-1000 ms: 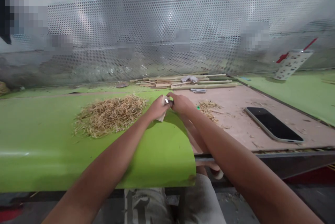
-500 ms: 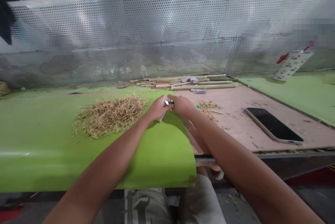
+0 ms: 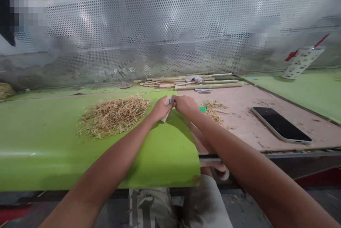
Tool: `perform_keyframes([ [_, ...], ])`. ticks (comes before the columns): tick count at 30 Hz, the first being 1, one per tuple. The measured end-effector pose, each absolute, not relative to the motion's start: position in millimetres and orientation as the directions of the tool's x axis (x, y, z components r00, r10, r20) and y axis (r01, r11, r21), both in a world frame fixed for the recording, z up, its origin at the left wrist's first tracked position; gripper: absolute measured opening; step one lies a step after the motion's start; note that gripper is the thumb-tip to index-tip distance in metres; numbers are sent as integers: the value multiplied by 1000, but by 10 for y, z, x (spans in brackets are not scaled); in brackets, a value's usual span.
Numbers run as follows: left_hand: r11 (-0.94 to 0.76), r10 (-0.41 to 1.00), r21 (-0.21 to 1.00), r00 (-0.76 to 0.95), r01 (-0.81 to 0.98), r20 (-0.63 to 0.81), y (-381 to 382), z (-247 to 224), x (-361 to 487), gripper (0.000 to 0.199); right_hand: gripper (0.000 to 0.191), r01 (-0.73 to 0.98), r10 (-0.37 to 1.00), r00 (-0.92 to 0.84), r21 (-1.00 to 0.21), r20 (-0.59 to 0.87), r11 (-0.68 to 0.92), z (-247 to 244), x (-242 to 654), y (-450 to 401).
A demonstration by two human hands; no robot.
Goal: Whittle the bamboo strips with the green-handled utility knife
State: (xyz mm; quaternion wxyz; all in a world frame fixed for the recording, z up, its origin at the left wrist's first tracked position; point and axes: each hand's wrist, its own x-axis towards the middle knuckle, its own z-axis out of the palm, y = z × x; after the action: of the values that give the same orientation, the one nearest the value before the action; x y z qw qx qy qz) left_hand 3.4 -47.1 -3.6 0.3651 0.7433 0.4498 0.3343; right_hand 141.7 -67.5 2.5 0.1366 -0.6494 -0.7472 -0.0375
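Occupying the nearest position, printed trouser legs [image 3: 149, 205] lie below the fingers [image 3: 178, 101], under the edge of a glossy green sheet [image 3: 165, 160]. The sheet curves downward at the front, apparently giving a smooth surface beneath the work. Well right of the fingers and slightly nearer, a smartphone [image 3: 281, 124] lies screen up on a tan board [image 3: 239, 100], probably to stay outside the working area. Left of the fingers, on the sheet, a heap of pale shavings [image 3: 114, 116] is gathered apart, likely to leave room for the hands. The left hand [image 3: 160, 109] holds a pale flat wooden piece [image 3: 165, 117], fingers closed on it, one end projecting toward the wearer; this grip presumably steadies it. The right hand [image 3: 185, 105] meets it, fingers curled narrow beside a small metal blade [image 3: 171, 100]; whether they grip the blade cannot be told. Just right of the right fingers sit a green fragment [image 3: 203, 109] and scattered shavings [image 3: 214, 109]. Beyond the fingers, bamboo strips [image 3: 210, 86] lie lengthwise, seemingly within reach. Far right stands a patterned tumbler [image 3: 302, 63]; a perforated metal screen [image 3: 160, 43] closes the rear.
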Motion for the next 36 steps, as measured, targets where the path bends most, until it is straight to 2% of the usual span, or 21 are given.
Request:
perform_keyframes([
  [6,-353,909,828,371,436,192,-465,-57,43,29,30,974,961,-119,-160,249,162,16,1429,-617],
  [9,-337,914,832,366,441,175,-458,-48,31,28,39,962,962,-107,-216,253,164,16,1465,-584],
  [11,-312,923,836,353,450,154,-444,-40,13,33,46,958,962,-81,-248,260,147,13,1505,-571],
  [14,-279,932,844,342,458,123,-405,-37,-22,42,43,954,961,-48,-273,271,125,4,1566,-560],
  [22,-334,899,835,414,437,143,-351,-52,-62,47,33,854,903,-277,-347,327,388,3,1575,-574],
  [27,-354,893,798,429,488,134,-356,-33,-78,44,36,883,913,-299,-282,276,374,31,1556,-583],
  [31,-327,933,726,330,605,145,-322,-15,-131,49,46,982,957,-176,-29,229,187,32,1507,-615],
  [33,-296,949,706,279,643,143,-297,-10,-164,54,48,989,962,-148,58,227,139,31,1483,-635],
  [36,-265,958,702,261,660,117,-281,2,-190,58,49,989,961,-149,15,232,149,38,1465,-643],
])
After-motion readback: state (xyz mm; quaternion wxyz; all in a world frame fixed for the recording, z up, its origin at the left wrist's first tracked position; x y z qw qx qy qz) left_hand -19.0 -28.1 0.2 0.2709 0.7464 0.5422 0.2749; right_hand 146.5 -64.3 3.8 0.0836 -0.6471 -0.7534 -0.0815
